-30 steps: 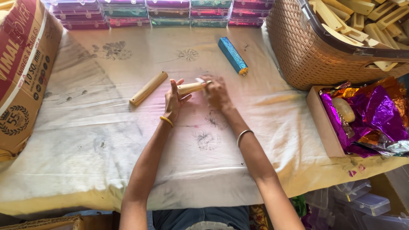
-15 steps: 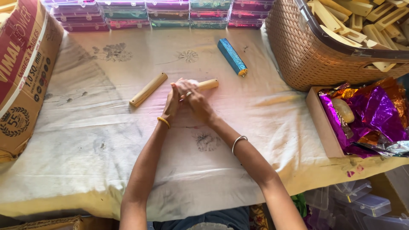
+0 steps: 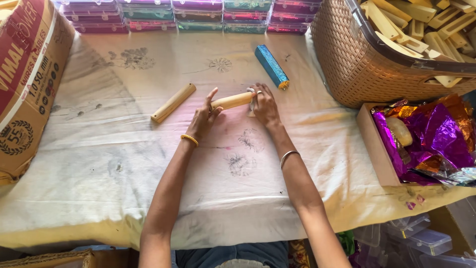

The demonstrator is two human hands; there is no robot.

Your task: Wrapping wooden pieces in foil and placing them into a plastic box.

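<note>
A person's left hand point(image 3: 203, 118) grips one end of a pale, rounded wooden stick point(image 3: 231, 101) above the stained cream cloth point(image 3: 124, 164), while the right hand point(image 3: 264, 105) pinches the other; it looks light, stiff and smooth, best held at its ends

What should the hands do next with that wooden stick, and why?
Probably rub the stick's right end a little more. The left hand grips the wooden stick at its left end, and the right hand presses a small white piece against its right end, so that end looks like the spot in hand.
</note>
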